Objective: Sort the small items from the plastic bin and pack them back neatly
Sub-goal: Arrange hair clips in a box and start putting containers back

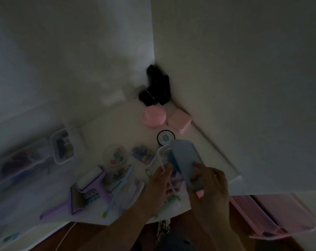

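Note:
The scene is dim and blurred. My right hand [210, 185] grips a translucent blue lid [187, 160], tilted above the white table [103, 124]. My left hand [160, 182] holds the white rim of a small container [161, 156] just left of that lid. Small items lie spread on the table: a round clear tub of coloured clips [115, 156], a small tray of clips [143, 154], a purple lint roller [92, 180], a light blue pen [117, 191] and washi tape [92, 195]. A clear plastic bin [21, 160] sits at the left edge.
A clear lidded box [62, 145] stands next to the bin. Near the wall corner sit a pink round case [153, 116], a pink square case [179, 120], a black-rimmed round tin [166, 138] and black objects [158, 86]. A pink tray [280, 214] lies at lower right.

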`<state>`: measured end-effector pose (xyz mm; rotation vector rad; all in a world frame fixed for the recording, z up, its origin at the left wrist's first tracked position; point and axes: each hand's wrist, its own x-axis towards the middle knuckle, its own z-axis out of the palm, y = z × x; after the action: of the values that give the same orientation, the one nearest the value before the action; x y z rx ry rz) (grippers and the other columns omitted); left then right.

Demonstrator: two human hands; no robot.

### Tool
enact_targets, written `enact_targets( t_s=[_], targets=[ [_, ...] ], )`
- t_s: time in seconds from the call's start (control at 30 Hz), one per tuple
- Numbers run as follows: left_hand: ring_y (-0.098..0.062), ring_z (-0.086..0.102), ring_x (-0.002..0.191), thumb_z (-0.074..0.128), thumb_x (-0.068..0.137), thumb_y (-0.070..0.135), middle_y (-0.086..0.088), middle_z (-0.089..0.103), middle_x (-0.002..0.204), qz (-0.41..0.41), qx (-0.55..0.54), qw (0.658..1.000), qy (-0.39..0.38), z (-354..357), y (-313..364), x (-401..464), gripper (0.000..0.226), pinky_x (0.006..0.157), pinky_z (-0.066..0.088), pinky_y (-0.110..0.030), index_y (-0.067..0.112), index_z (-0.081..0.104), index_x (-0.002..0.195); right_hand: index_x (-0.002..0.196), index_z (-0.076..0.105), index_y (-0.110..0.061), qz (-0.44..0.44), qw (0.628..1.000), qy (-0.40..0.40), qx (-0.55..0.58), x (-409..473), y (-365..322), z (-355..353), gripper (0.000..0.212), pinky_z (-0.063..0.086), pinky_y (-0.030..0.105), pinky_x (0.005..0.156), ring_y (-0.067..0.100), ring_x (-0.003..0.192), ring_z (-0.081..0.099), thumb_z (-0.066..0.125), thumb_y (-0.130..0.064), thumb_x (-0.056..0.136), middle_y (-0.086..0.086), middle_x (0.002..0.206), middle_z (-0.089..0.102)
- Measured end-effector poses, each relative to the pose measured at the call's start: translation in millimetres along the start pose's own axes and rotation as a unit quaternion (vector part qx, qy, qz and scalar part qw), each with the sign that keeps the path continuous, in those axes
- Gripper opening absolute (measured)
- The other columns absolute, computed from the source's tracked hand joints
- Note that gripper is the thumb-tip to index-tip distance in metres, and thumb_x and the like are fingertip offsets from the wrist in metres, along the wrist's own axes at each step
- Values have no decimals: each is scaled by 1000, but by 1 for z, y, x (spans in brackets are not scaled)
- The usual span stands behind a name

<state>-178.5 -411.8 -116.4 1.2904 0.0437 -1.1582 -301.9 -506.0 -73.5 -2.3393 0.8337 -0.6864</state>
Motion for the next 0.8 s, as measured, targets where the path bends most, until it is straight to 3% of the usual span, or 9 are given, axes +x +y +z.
enact_targets(
  t_s=[0.1,0.23,0.33,0.43,0.47,0.5,0.57,0.63,0.8],
  targets=[
    [-33,63,107,69,80,63,-11,69,117,9,-21,1000,11,-8,3,-14,58,102,45,-55,20,64,119,114,55,-24,-13,996,-87,26,-17,-9,11,50,44,61,99,28,145,25,81,-42,74,-7,153,37],
    [-32,64,102,60,91,54,-9,67,117,10,-24,999,24,-24,4,-27,42,96,48,-48,20,64,116,139,33,-49,-13,984,-150,98,-22,-19,16,74,51,52,99,16,151,7,69,-63,77,-25,159,11],
    [-26,66,112,56,88,46,-6,71,120,6,-85,996,12,-34,7,-36,49,87,57,-41,17,62,128,126,45,-37,-66,985,-148,60,-23,-26,27,57,50,52,99,20,151,12,68,-58,78,-32,157,11],
    [-28,56,127,90,47,57,-17,57,139,-3,-123,992,29,-57,4,-40,115,69,58,-25,4,48,140,103,59,-27,-113,982,-152,24,-29,-33,44,41,40,50,110,21,151,12,69,-59,80,-19,155,32],
    [-27,59,124,87,47,65,-16,57,139,-17,-101,994,34,-65,0,-38,113,73,58,-27,8,52,137,101,61,-28,-125,978,-164,23,-33,-36,50,40,34,46,115,21,151,11,67,-62,81,-16,155,34],
    [-26,63,119,82,62,61,-13,60,135,-8,-62,996,67,-70,-3,-35,88,81,57,-35,14,56,132,104,62,-28,-129,975,-180,33,-37,-37,56,42,30,42,117,21,152,10,66,-63,81,-15,156,32],
    [-31,64,116,73,83,38,-10,64,131,19,-70,996,59,-85,-9,-39,51,93,53,-51,20,59,129,124,59,-26,-85,972,-200,86,-47,-41,65,53,30,34,115,18,151,11,66,-60,84,-13,160,23],
    [-34,64,115,73,82,33,-10,66,129,29,-79,995,58,-97,-14,-40,46,97,50,-57,24,62,126,136,49,-30,20,970,-184,156,-55,-41,71,58,36,31,110,13,147,22,59,-58,86,-12,158,21],
    [-23,70,106,74,78,42,5,72,118,-15,9,998,58,-96,-17,-59,38,89,57,-47,35,66,114,137,45,-34,256,906,-190,278,-58,-34,77,59,55,15,75,9,116,58,60,-53,84,-12,133,53]
  ],
)
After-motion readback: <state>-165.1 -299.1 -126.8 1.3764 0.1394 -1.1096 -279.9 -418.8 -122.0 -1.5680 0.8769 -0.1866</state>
